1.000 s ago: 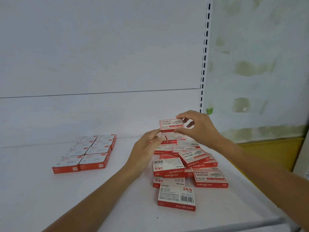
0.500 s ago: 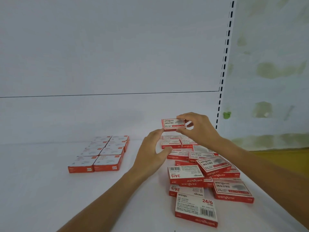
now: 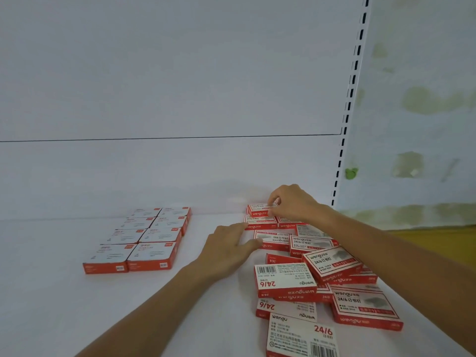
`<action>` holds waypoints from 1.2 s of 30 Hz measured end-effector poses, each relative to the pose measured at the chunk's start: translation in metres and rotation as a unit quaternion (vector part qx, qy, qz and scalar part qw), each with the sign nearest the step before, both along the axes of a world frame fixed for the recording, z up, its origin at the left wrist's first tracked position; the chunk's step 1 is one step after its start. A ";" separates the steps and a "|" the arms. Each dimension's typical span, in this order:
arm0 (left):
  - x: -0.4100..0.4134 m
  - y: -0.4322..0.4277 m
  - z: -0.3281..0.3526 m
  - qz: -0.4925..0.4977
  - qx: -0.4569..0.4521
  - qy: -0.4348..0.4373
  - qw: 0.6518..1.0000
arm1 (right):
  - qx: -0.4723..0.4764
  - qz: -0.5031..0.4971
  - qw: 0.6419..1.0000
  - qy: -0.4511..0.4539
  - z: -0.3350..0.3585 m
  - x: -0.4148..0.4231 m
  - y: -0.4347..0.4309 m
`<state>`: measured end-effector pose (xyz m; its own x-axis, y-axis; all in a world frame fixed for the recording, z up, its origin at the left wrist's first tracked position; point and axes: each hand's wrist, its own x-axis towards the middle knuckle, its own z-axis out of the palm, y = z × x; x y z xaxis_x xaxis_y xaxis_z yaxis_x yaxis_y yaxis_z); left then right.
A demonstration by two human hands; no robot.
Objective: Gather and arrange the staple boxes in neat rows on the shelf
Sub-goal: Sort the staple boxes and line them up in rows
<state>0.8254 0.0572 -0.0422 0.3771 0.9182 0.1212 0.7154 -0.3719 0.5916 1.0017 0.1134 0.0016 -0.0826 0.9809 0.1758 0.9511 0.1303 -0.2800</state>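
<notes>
From the head camera, a white shelf (image 3: 64, 305) runs from the near edge to a white back panel (image 3: 167, 73) crossed by one thin horizontal seam. At the right end of the panel stands a slotted upright (image 3: 353, 81). Beyond it lies a pale wall (image 3: 425, 99) blotched with greenish stains, with a small green mark (image 3: 351, 173) just beside the upright. A yellow surface (image 3: 438, 243) shows low on the far right.

On the left of the shelf sits a tidy block of boxes (image 3: 144, 238), two columns by four rows with their edges touching. Well apart from it on the right lies a loose heap (image 3: 316, 274) of red-and-white boxes. Some overlap, some are tilted, and some show their barcodes.

The right hand (image 3: 293, 203) reaches to the far side of the heap, close to the back panel. Its curled fingers and thumb pinch the right end of one staple box (image 3: 258, 210). That box lies level, just behind another box in the heap. Whether it rests on the shelf cannot be told.

The left hand (image 3: 229, 249) lies nearer and to the left, palm down, with fingers loosely extended and holding nothing. Its fingertips (image 3: 243, 225) point at the left edge of the heap, and its thumb touches a box there.
</notes>
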 end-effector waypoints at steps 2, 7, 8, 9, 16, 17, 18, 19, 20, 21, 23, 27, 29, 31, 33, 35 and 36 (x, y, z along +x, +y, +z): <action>0.000 0.000 0.001 -0.006 0.001 0.005 1.000 | 0.006 -0.006 1.000 -0.012 -0.003 -0.001 0.003; 0.000 -0.005 0.004 -0.001 0.011 0.089 0.996 | 0.014 0.002 1.000 -0.019 -0.005 0.000 0.008; 0.001 -0.006 0.005 -0.001 0.017 0.101 0.995 | 0.012 0.004 1.000 -0.019 -0.005 0.001 0.008; 0.002 -0.006 0.005 -0.003 0.021 0.105 0.994 | 0.010 0.005 1.000 -0.020 -0.005 0.001 0.009; 0.001 -0.005 0.004 -0.016 0.024 0.113 0.993 | -0.025 0.032 0.999 -0.034 -0.004 0.004 0.007; 0.002 -0.005 0.005 -0.018 0.024 0.114 0.993 | -0.035 0.041 0.998 -0.033 -0.002 0.005 0.005; 0.002 -0.006 0.005 -0.018 0.025 0.115 0.993 | -0.046 0.051 0.997 -0.028 0.000 0.006 0.003; 0.003 -0.007 0.006 -0.017 0.027 0.112 0.993 | -0.053 0.060 0.997 -0.017 0.002 0.007 0.000; 0.002 -0.008 0.006 -0.014 0.028 0.105 0.994 | -0.057 0.066 0.996 -0.005 0.003 0.009 -0.004; 0.002 -0.008 0.006 -0.011 0.031 0.091 0.995 | -0.057 0.067 0.996 0.007 0.004 0.011 -0.007; 0.000 -0.008 0.004 -0.007 0.043 0.046 0.998 | -0.048 0.064 0.996 0.025 0.005 0.017 -0.015; 0.003 -0.018 0.013 0.011 0.037 -0.066 0.997 | -0.025 0.060 0.997 0.043 0.013 0.027 -0.037; 0.007 -0.030 0.024 -0.018 0.027 -0.111 0.993 | -0.008 0.069 0.996 0.056 0.017 0.032 -0.053; 0.012 -0.044 0.036 -0.067 0.008 -0.131 0.989 | 0.008 0.090 0.993 0.076 0.017 0.036 -0.070; 0.018 -0.059 0.046 -0.113 0.002 -0.087 0.990 | 0.018 0.103 0.989 0.101 0.015 0.041 -0.087; 0.026 -0.071 0.050 -0.136 0.023 0.005 0.990 | 0.033 0.105 0.987 0.113 0.012 0.045 -0.102; 0.030 -0.075 0.052 -0.137 0.043 0.048 0.989 | 0.041 0.105 0.987 0.116 0.011 0.048 -0.108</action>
